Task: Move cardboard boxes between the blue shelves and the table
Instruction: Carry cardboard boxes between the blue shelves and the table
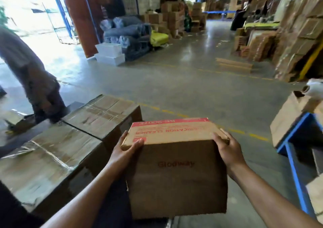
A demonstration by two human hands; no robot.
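The person carries a cardboard box point(176, 166) with red print, held in the air in the near middle. The left hand point(128, 151) and the right hand point(227, 147) are each closed around an upper corner of it. I judge this is the carrying step. At the near left stand two taped cartons point(73, 137) (perhaps on the table, I cannot tell), and the blue shelf point(295, 168) is at the right. Next, the box needs a free flat place to go down level.
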